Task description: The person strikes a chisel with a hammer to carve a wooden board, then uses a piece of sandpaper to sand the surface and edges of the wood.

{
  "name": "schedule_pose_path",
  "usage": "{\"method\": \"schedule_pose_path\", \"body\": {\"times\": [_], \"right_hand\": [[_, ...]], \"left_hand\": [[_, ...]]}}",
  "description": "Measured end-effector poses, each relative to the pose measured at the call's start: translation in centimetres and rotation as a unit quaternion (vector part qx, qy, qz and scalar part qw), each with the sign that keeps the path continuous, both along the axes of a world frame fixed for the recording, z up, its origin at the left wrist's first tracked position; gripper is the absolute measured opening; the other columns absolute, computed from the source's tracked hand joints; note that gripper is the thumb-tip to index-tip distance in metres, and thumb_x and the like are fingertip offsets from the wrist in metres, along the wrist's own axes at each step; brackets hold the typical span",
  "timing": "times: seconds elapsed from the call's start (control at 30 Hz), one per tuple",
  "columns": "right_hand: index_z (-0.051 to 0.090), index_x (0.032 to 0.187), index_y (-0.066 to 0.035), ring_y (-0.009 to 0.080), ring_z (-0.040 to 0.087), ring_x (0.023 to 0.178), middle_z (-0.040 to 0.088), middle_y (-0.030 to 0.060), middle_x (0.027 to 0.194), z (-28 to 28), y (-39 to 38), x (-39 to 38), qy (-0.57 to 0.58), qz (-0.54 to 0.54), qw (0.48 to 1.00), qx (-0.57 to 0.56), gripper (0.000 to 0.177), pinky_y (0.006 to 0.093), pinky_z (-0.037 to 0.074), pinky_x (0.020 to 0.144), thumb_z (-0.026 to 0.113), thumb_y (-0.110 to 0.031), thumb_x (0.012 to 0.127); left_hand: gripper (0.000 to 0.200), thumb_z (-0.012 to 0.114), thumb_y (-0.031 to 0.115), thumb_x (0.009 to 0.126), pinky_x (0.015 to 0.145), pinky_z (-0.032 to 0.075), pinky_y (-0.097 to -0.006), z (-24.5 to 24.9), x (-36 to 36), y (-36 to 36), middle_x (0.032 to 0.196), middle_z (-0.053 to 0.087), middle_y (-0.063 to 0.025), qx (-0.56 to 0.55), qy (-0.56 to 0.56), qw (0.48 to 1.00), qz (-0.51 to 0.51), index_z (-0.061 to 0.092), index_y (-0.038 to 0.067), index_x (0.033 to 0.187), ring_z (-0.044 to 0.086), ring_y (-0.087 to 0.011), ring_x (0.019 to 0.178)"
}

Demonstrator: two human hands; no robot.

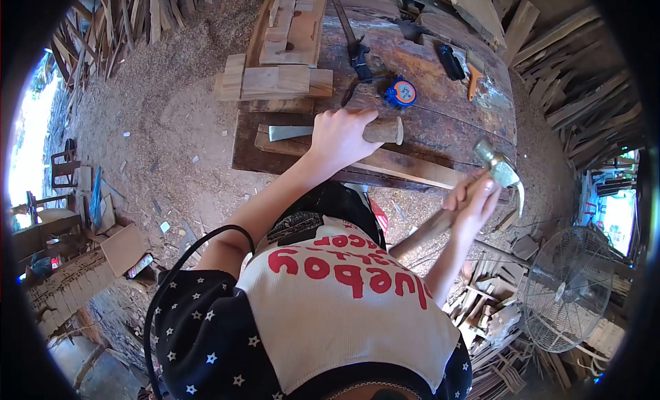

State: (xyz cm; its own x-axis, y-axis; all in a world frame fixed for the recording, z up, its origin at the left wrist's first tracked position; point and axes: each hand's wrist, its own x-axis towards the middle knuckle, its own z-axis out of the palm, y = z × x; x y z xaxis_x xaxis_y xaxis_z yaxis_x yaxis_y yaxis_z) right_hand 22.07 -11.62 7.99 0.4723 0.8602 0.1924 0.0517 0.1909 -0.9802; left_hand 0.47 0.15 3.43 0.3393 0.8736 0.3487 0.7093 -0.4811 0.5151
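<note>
My left hand (342, 136) is wrapped around a chisel, whose wooden handle (385, 131) sticks out to the right and whose pale metal blade (289, 132) points left. The chisel lies roughly level above a long wooden strip (405, 167) along the near edge of the workbench (454, 128). In my right hand (473, 199) is a claw hammer (498, 167), gripped on the handle close below the head. Its head is up to the right of the chisel, apart from it, and its wooden handle slants down toward my body.
Wood blocks (275, 81) are stacked at the bench's left. Beyond my hands lie a blue tape measure (401, 93), a dark clamp-like tool (359, 59), a black object (450, 61) and an orange-handled brush (474, 81). A fan (567, 290) stands at right near scrap wood.
</note>
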Motion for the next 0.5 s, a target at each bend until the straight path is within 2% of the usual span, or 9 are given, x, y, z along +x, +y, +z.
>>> {"method": "schedule_pose_path", "body": {"times": [0.07, 0.1, 0.13, 0.23, 0.3, 0.33, 0.4, 0.47, 0.5], "right_hand": [[0.052, 0.108, -0.002, 0.0099, 0.050, 0.047, 0.053, 0.0024, 0.061, -0.1, 0.1, -2.1, -0.170, 0.074, 0.976, -0.115, 0.032, 0.0231, 0.039, 0.040, 0.041, -0.031, 0.100], [0.053, 0.110, -0.001, 0.0145, 0.053, 0.053, 0.056, 0.0053, 0.066, -3.0, 0.0, -1.7, -0.267, 0.115, 0.935, -0.202, 0.036, 0.0292, 0.041, 0.047, 0.046, -0.034, 0.098], [0.048, 0.107, -0.005, 0.0079, 0.043, 0.042, 0.045, -0.0007, 0.057, -4.0, 0.4, -1.9, -0.375, 0.142, 0.907, -0.132, 0.021, 0.0220, 0.035, 0.037, 0.042, -0.024, 0.100], [0.046, 0.107, -0.004, 0.0083, 0.043, 0.042, 0.043, -0.0014, 0.057, -1.7, 0.3, -1.5, -0.320, 0.157, 0.924, -0.142, 0.022, 0.0226, 0.036, 0.038, 0.041, -0.024, 0.100], [0.046, 0.111, -0.002, 0.0106, 0.046, 0.046, 0.047, 0.0015, 0.062, 0.4, 0.3, -1.0, -0.093, 0.116, 0.984, -0.098, 0.027, 0.0249, 0.038, 0.042, 0.043, -0.027, 0.099], [0.045, 0.111, -0.003, 0.0074, 0.041, 0.042, 0.043, -0.0013, 0.060, 0.4, 0.7, -1.7, -0.031, 0.073, 0.996, -0.048, 0.023, 0.0212, 0.036, 0.037, 0.040, -0.023, 0.101], [0.045, 0.111, -0.003, 0.0068, 0.044, 0.042, 0.044, -0.0013, 0.059, -0.9, 1.5, -2.4, -0.085, 0.070, 0.993, -0.048, 0.029, 0.0216, 0.034, 0.036, 0.037, -0.028, 0.101], [0.049, 0.109, -0.004, 0.0063, 0.043, 0.043, 0.042, -0.0020, 0.055, -1.7, 2.1, -4.5, -0.158, 0.138, 0.966, -0.153, 0.024, 0.0202, 0.035, 0.039, 0.042, -0.025, 0.100], [0.049, 0.108, -0.004, 0.0063, 0.043, 0.043, 0.043, -0.0018, 0.055, -2.9, 2.3, -4.1, -0.261, 0.150, 0.942, -0.144, 0.022, 0.0203, 0.035, 0.038, 0.043, -0.024, 0.100]], "left_hand": [[0.034, 0.078, 0.034, 0.058, 0.054, 0.052, -0.0382, 0.1, 0.1, -0.3, 0.072, 0.067, -0.0040, -0.003, 0.005, 1.000, 0.009, 0.068, 0.016, 0.085, 0.065, -0.0269, 0.062], [0.033, 0.078, 0.034, 0.059, 0.054, 0.052, -0.0383, 0.1, 0.1, -0.3, 0.073, 0.068, -0.0038, -0.004, 0.012, 1.000, 0.018, 0.068, 0.016, 0.084, 0.065, -0.0265, 0.062], [0.033, 0.078, 0.034, 0.059, 0.054, 0.052, -0.0383, -0.2, -0.4, -0.2, 0.073, 0.068, -0.0038, -0.002, 0.015, 1.000, 0.016, 0.068, 0.016, 0.084, 0.065, -0.0265, 0.062], [0.034, 0.076, 0.038, 0.061, 0.054, 0.053, -0.0391, -1.1, -1.5, 0.5, 0.068, 0.067, -0.0054, 0.036, -0.008, 0.999, 0.010, 0.065, 0.016, 0.085, 0.066, -0.0267, 0.061], [0.035, 0.076, 0.038, 0.061, 0.054, 0.053, -0.0394, -0.9, -1.6, 0.5, 0.068, 0.067, -0.0059, 0.030, -0.009, 0.999, 0.015, 0.065, 0.016, 0.086, 0.066, -0.0270, 0.061], [0.036, 0.076, 0.038, 0.061, 0.054, 0.053, -0.0397, -0.8, -1.6, 0.6, 0.068, 0.066, -0.0063, 0.029, -0.013, 0.999, 0.019, 0.066, 0.016, 0.088, 0.066, -0.0273, 0.061], [0.036, 0.076, 0.039, 0.061, 0.054, 0.053, -0.0400, -0.7, -1.6, 0.7, 0.068, 0.066, -0.0069, 0.019, -0.006, 1.000, 0.018, 0.066, 0.016, 0.088, 0.066, -0.0277, 0.061], [0.037, 0.076, 0.040, 0.061, 0.054, 0.053, -0.0402, -0.9, -1.8, 0.7, 0.068, 0.066, -0.0074, 0.008, 0.002, 1.000, 0.014, 0.066, 0.016, 0.088, 0.066, -0.0281, 0.061], [0.037, 0.076, 0.040, 0.061, 0.054, 0.052, -0.0402, -1.3, -2.4, 1.0, 0.068, 0.066, -0.0078, 0.000, 0.029, 0.999, 0.031, 0.067, 0.016, 0.087, 0.066, -0.0284, 0.060]]}}
